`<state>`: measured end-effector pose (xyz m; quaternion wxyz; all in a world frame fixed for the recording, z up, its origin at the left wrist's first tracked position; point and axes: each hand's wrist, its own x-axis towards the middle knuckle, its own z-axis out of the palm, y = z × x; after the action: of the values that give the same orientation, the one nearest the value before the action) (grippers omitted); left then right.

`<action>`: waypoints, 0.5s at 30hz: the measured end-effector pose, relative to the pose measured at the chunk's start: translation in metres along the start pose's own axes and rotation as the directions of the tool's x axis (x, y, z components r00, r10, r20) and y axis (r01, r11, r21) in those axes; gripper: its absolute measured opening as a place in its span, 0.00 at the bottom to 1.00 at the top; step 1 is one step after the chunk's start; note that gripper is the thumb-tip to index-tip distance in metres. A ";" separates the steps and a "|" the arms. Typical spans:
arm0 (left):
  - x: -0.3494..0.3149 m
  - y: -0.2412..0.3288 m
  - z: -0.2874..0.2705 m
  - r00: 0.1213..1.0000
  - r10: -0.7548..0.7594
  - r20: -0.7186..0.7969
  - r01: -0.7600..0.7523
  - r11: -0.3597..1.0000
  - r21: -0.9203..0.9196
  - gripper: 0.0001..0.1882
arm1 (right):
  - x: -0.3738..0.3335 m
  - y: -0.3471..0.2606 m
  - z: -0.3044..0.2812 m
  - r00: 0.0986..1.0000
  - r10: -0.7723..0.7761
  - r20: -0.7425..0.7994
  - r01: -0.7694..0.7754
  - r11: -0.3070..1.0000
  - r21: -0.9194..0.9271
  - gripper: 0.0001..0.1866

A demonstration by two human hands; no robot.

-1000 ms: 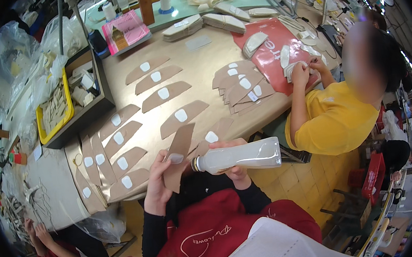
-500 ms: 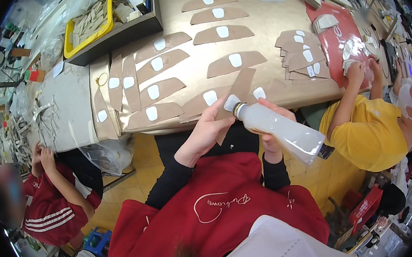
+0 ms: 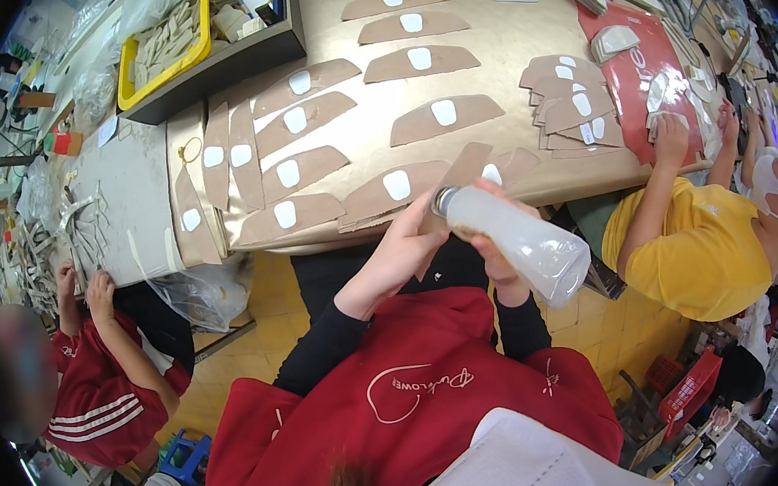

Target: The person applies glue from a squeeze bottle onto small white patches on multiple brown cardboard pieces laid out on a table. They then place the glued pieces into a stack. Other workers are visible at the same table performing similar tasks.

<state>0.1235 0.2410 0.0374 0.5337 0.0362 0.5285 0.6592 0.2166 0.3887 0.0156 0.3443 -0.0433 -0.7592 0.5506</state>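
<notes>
My left hand is closed on a flat brown leather-like piece, holding it upright above the table's near edge. My right hand grips a translucent whitish bottle, which lies tilted with its ringed neck toward the held piece. The bottle covers part of that piece, so whether the neck touches it cannot be made out. Behind my hands, a stack of similar brown pieces lies on the table, a white patch on its top piece. Partly behind the bottle is another brown piece.
More patched brown pieces lie spread over the gold-coloured table. An overlapping pile sits at right, beside a red sheet. A yellow tray stands far left. Co-workers sit on both sides, one in a yellow shirt.
The bottle has swung a little left and toward me, its neck nearer my left hand. The held piece has sunk lower, and its white patch is now hidden.
</notes>
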 end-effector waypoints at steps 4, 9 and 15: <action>-0.003 -0.001 -0.002 0.997 0.074 0.037 -0.076 0.996 0.052 0.40 | 0.001 -0.007 -0.004 0.994 0.105 -0.025 -0.107 0.989 -0.101 0.27; -0.005 0.002 -0.006 1.000 0.015 0.000 -0.015 0.996 0.085 0.43 | 0.002 -0.006 -0.004 0.989 0.097 0.114 -0.089 0.993 -0.079 0.28; -0.008 0.006 -0.008 0.997 0.074 0.014 -0.075 0.997 0.033 0.44 | 0.000 -0.003 -0.007 0.973 0.123 0.193 -0.058 0.948 -0.312 0.26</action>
<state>0.1185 0.2305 0.0428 0.5115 0.0691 0.5344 0.6693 0.2213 0.3934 0.0189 0.2255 -0.0726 -0.8642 0.4439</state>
